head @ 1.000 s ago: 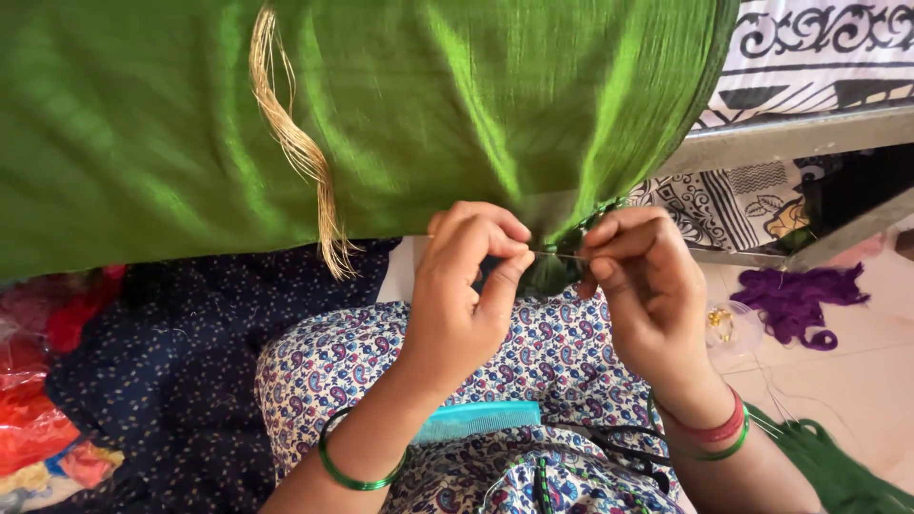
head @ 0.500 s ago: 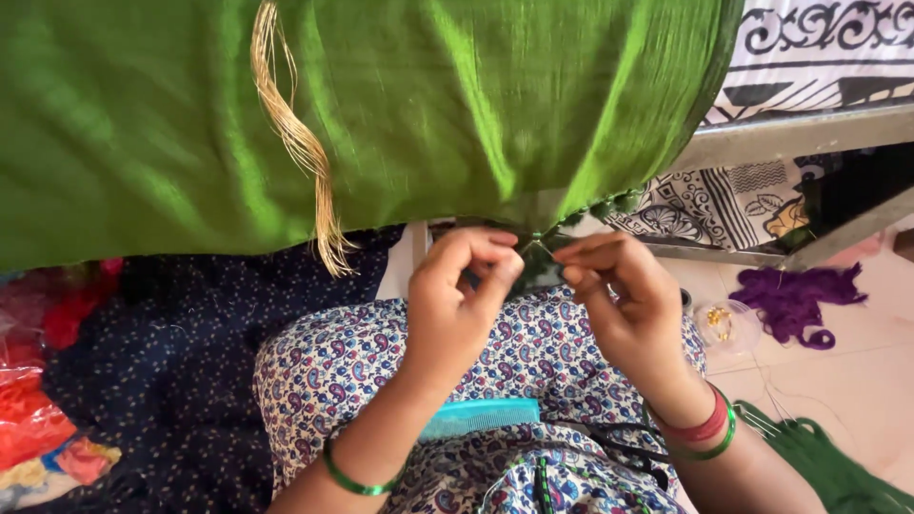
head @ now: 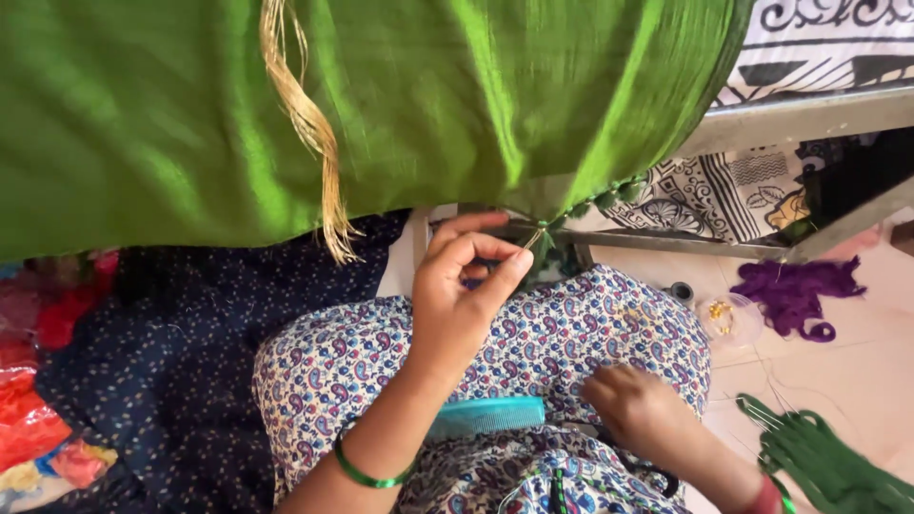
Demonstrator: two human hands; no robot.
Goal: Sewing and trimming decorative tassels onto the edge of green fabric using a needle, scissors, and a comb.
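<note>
Left hand (head: 462,305) pinches the thread end at the hem of the green cloth (head: 381,114), beside the small tassels (head: 605,198). Right hand (head: 638,409) rests curled on the lap, holding nothing I can see. Best keep this pinch tight and close to the hem.

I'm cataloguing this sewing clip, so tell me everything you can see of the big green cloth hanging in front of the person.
The green cloth is a shiny, silk-like fabric with fine ribbing, draped in broad folds across the top of the view. A golden fringe hangs down its front. Small green tassels line its lower right edge. The left hand pinches that edge at a thread end; the right hand rests apart, on the lap.
</note>
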